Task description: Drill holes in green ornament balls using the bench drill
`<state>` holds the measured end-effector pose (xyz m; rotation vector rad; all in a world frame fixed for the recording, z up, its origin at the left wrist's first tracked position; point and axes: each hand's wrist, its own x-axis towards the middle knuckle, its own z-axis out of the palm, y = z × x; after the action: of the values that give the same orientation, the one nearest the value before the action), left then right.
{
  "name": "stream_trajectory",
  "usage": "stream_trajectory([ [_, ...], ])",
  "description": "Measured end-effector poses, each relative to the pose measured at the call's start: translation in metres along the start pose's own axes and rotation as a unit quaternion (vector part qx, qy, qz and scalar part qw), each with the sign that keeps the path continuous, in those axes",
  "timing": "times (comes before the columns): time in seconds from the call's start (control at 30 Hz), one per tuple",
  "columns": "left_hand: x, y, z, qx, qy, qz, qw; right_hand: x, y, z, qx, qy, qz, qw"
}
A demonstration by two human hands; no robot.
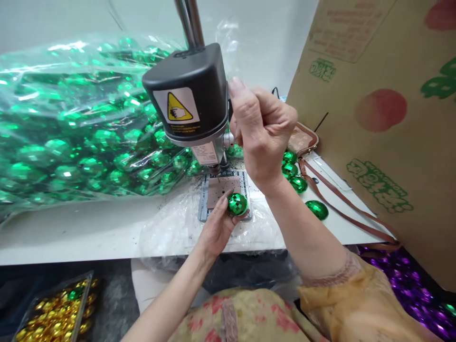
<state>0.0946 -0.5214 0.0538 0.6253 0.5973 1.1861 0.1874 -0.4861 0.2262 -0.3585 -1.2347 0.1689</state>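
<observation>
My left hand (223, 218) is closed around a shiny green mirror-faceted ball (237, 204), holding it by its side just over the front of the base plate (204, 209) of a small bench drill press (187, 90). The thin drill bit (218, 179) points down, behind and above the ball, apart from it. Beside the black motor head, my right hand (261, 128) is raised in a fist around the press's feed lever, which my fingers mostly hide. The lever's silver hub (228, 139) shows just below the fist. Dark specks lie around the base.
A big clear bag of green balls (71, 137) fills the left of the white table (71, 237). Loose green balls (316, 210) and a brown-strapped bag (304, 137) lie right, before a cardboard box (342, 95). Gold balls (53, 308) and purple ones (409, 289) are below.
</observation>
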Motion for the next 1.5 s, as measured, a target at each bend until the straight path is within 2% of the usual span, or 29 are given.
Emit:
stream_trajectory([
  [0.17, -0.006, 0.0, -0.009, 0.002, 0.014, 0.013, 1.0, 0.0, 0.006, 0.0, 0.004, -0.001, -0.011, 1.0],
  [0.27, -0.01, 0.003, -0.021, 0.022, 0.008, -0.003, 1.0, 0.001, 0.01, -0.001, 0.048, -0.001, -0.036, 0.998],
  [0.33, -0.011, 0.008, -0.03, 0.043, 0.015, 0.005, 0.999, 0.001, 0.01, -0.001, 0.039, 0.003, -0.031, 0.999],
  [0.5, -0.001, 0.026, -0.051, 0.11, 0.061, 0.123, 0.984, -0.001, 0.009, 0.0, 0.003, 0.01, -0.019, 1.0],
  [0.7, 0.034, 0.04, -0.066, 0.272, 0.102, 0.236, 0.927, -0.001, 0.014, 0.001, -0.006, 0.018, -0.018, 1.0],
  [0.8, 0.051, 0.041, -0.068, 0.313, 0.082, 0.247, 0.913, 0.0, 0.014, 0.0, -0.022, 0.016, -0.017, 0.999],
  [0.93, 0.063, 0.037, -0.069, 0.336, 0.046, 0.244, 0.909, -0.002, 0.011, -0.001, -0.027, 0.014, -0.002, 1.0],
  [1.17, 0.07, 0.03, -0.073, 0.327, -0.007, 0.236, 0.915, -0.003, 0.012, 0.0, -0.052, 0.012, -0.027, 0.998],
  [1.5, 0.068, 0.029, -0.065, 0.371, -0.046, 0.258, 0.891, -0.003, 0.014, 0.0, -0.064, 0.019, -0.011, 0.998],
])
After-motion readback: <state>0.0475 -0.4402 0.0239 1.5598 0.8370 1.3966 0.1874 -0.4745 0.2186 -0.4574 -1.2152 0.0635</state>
